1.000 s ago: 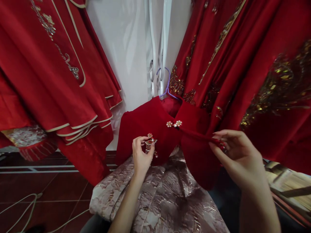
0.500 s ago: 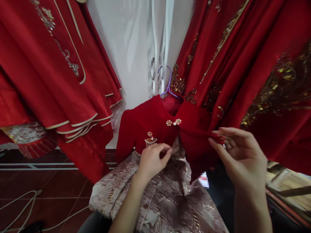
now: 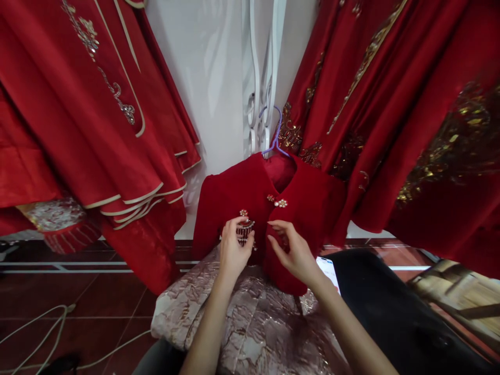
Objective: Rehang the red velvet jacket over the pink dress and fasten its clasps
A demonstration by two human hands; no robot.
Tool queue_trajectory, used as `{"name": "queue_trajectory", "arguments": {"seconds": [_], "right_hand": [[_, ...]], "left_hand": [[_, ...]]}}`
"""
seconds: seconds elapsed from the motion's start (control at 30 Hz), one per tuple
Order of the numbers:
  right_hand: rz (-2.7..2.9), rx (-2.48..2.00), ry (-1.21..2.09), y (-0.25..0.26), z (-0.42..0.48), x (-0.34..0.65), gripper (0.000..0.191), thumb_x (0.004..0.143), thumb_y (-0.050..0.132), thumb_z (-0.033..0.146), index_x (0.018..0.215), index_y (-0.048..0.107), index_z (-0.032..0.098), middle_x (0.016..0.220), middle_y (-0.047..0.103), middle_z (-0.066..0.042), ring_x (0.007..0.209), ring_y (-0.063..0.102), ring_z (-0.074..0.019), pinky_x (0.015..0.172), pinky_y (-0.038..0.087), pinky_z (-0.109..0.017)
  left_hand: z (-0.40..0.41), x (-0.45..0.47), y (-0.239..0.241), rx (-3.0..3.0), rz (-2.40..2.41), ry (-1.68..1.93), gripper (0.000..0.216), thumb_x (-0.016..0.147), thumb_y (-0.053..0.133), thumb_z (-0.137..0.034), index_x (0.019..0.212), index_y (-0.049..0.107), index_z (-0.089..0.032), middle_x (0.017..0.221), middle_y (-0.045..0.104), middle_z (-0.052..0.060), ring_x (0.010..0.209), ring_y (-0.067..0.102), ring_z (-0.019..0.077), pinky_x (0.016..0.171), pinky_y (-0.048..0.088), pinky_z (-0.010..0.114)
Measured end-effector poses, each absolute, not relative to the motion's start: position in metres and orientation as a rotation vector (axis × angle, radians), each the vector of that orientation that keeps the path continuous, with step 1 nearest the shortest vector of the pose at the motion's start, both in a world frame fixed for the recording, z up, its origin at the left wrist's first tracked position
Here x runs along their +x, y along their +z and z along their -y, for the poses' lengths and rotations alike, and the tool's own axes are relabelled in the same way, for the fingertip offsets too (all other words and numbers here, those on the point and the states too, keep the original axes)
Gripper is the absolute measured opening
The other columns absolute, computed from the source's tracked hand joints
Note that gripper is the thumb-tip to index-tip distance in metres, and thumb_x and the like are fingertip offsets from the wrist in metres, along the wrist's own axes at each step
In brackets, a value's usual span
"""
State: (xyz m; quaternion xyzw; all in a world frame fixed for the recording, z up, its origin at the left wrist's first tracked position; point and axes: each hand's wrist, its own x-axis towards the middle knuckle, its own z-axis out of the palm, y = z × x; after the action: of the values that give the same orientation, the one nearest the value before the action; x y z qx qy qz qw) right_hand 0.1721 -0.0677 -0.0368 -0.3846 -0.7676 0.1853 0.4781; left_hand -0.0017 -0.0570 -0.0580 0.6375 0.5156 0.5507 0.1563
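Note:
A small red velvet jacket (image 3: 308, 192) hangs on a purple hanger (image 3: 273, 140) in the middle, over a pale pink brocade skirt (image 3: 253, 323). A pearl clasp (image 3: 277, 202) closes its collar. My left hand (image 3: 233, 249) pinches the jacket's left front edge beside a gold tasselled brooch (image 3: 245, 225). My right hand (image 3: 291, 251) has its fingers curled on the right front edge, just below the clasp. The two hands sit close together at the jacket's opening.
Long red embroidered gowns hang at the left (image 3: 89, 114) and at the right (image 3: 390, 104). A white ornate rack (image 3: 261, 78) stands behind. White cords (image 3: 35, 328) lie on the dark red tiled floor. A black surface (image 3: 390, 307) with a phone (image 3: 328, 268) is at the right.
My right hand let go of the jacket's right side and moved left to the front opening. The jacket's right side dropped back flat. My left hand returned beside the brooch.

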Motion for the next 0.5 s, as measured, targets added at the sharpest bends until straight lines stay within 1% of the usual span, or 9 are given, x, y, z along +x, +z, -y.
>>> {"name": "queue_trajectory", "arguments": {"seconds": [0.07,0.17,0.27,0.37,0.5], "right_hand": [[1.863,-0.952,0.479,-0.051,0.06,0.167,0.034,0.09,0.053,0.027,0.123,0.043,0.025,0.105,0.059,-0.008,0.094,0.062,-0.0206,0.077,0.055,-0.037],[1.849,-0.895,0.572,-0.059,0.058,0.165,0.037,0.087,0.058,0.027,0.119,0.041,0.024,0.103,0.057,-0.007,0.081,0.061,-0.0171,0.07,0.055,-0.034],[1.886,-0.83,0.662,-0.056,0.061,0.166,0.038,0.083,0.062,0.024,0.117,0.043,0.024,0.108,0.055,-0.006,0.08,0.061,-0.0154,0.072,0.055,-0.033],[1.932,-0.806,0.669,-0.053,0.063,0.167,0.041,0.081,0.062,0.019,0.118,0.047,0.024,0.112,0.054,-0.007,0.085,0.06,-0.0161,0.076,0.055,-0.034],[1.969,-0.798,0.644,-0.052,0.061,0.165,0.042,0.085,0.057,0.018,0.125,0.05,0.026,0.115,0.055,-0.008,0.09,0.06,-0.0176,0.083,0.054,-0.038]], "left_hand": [[0.057,0.001,-0.061,1.846,-1.449,1.565,0.035,0.085,0.059,-0.023,0.119,0.053,-0.022,0.119,0.056,0.009,0.104,0.058,0.0186,0.082,0.054,0.033],[0.056,0.001,-0.064,1.836,-1.409,1.58,0.036,0.086,0.057,-0.022,0.122,0.053,-0.022,0.12,0.054,0.009,0.104,0.058,0.0184,0.083,0.055,0.033],[0.056,0.001,-0.064,1.858,-1.44,1.595,0.039,0.085,0.057,-0.021,0.124,0.055,-0.023,0.12,0.052,0.01,0.107,0.057,0.0194,0.085,0.054,0.033],[0.056,0.001,-0.064,1.942,-1.516,1.542,0.042,0.085,0.057,-0.02,0.127,0.055,-0.024,0.122,0.05,0.01,0.114,0.053,0.0226,0.09,0.052,0.038],[0.055,0.0,-0.066,1.963,-1.554,1.543,0.044,0.086,0.056,-0.022,0.13,0.054,-0.024,0.121,0.053,0.011,0.113,0.053,0.0233,0.091,0.051,0.039]]}}
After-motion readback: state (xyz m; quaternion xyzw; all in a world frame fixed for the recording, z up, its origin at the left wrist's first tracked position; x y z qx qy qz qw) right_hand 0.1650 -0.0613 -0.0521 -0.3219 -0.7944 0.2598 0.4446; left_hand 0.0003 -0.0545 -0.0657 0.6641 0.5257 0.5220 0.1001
